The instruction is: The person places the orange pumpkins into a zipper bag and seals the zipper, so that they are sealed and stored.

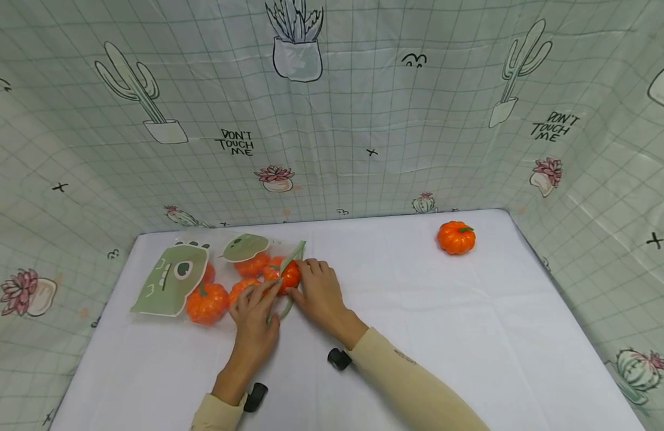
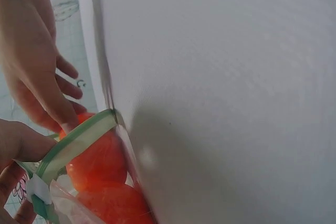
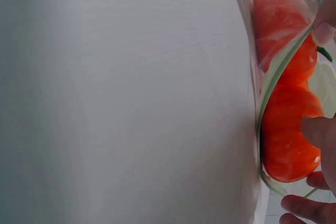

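My left hand (image 1: 256, 317) pinches the green zip rim of a clear plastic bag (image 2: 89, 135), close to its white and green slider (image 2: 38, 190). Orange toy pumpkins fill this bag, seen through its film. At the bag's mouth, my right hand (image 1: 322, 293) grips a glossy orange pumpkin (image 3: 289, 129). Its thumb lies on the pumpkin's side, and the other fingers reach round the outer end. The rim runs along the pumpkin in the right wrist view. Green cartoon print (image 1: 247, 246) marks the bag's far side. My left hand partly covers the pumpkins in the head view.
Left of my hands lies another clear bag with a green one-eyed cartoon (image 1: 173, 280), and orange pumpkins (image 1: 207, 303) show beside that print. A single pumpkin (image 1: 456, 237) with a green stem sits at the back right. White cloth (image 1: 418, 311) covers the table; patterned fabric surrounds it.
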The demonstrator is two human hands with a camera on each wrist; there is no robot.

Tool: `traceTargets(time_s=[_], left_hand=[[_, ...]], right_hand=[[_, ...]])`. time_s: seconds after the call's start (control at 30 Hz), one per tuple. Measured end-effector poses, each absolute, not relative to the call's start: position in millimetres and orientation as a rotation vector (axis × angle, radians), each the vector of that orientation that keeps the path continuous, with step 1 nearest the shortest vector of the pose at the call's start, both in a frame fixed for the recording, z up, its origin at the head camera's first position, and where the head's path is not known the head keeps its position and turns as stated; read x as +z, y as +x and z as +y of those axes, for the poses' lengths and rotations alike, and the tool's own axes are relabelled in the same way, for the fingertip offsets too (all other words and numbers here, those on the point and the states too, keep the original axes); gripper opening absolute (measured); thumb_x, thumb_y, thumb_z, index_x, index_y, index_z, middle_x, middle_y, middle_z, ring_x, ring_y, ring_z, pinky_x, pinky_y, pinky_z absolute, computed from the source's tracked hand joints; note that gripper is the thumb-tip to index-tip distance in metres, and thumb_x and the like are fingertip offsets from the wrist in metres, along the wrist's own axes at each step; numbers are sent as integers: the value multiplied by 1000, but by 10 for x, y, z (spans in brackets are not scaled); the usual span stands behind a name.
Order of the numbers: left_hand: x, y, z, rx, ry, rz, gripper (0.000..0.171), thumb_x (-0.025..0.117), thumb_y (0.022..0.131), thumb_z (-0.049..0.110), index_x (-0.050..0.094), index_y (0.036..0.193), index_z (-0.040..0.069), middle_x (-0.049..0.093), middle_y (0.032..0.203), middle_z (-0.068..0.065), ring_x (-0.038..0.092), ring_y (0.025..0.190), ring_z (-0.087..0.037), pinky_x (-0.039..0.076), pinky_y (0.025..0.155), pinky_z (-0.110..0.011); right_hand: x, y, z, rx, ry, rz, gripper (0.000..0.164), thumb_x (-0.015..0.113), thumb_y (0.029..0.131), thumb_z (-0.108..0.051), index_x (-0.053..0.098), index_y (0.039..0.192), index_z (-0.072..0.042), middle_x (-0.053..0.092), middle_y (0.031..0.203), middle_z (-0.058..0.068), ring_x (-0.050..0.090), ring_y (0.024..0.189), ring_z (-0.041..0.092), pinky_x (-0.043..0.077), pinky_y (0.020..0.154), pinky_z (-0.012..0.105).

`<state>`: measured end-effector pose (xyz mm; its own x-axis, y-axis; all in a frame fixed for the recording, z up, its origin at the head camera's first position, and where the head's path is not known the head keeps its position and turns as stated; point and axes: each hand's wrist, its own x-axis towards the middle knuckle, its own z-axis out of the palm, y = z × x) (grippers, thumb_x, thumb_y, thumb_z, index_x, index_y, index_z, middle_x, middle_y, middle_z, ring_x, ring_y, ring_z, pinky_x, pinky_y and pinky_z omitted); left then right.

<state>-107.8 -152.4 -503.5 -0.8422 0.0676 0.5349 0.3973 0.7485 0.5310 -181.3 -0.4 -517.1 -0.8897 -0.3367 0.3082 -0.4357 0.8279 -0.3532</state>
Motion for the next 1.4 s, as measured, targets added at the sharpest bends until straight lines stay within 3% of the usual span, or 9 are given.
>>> traceTargets(time_s=[0.6, 0.83, 1.4], left_hand=[[-4999, -1075, -1544, -891, -346, -2468, 69, 74, 69, -25, 70, 134, -1, 66, 134, -15, 46, 122, -41, 26, 93, -59], [-4999, -1069, -1533, -899, -346, -2472, 68, 74, 70, -24, 70, 134, -2, 66, 135, -15, 45, 123, -42, 25, 95, -59], [-5016, -1065, -1532, -904, -349, -2482, 67, 73, 70, -25, 70, 133, -2, 66, 135, -17, 44, 125, -41, 25, 95, -59]], right_hand=[[-5094, -1754, -76, 593, 554, -2822, 60, 78, 96, -41, 63, 143, -7, 65, 126, 14, 61, 115, 33, 51, 101, 46], [-5091, -1746, -43, 599, 604, -2867, 63, 77, 97, -39, 57, 150, -10, 63, 132, 16, 59, 118, 33, 49, 103, 46], [-4970, -1709, 831, 774, 437, -2767, 61, 81, 95, -28, 58, 145, -2, 60, 134, 21, 57, 124, 42, 46, 105, 55]])
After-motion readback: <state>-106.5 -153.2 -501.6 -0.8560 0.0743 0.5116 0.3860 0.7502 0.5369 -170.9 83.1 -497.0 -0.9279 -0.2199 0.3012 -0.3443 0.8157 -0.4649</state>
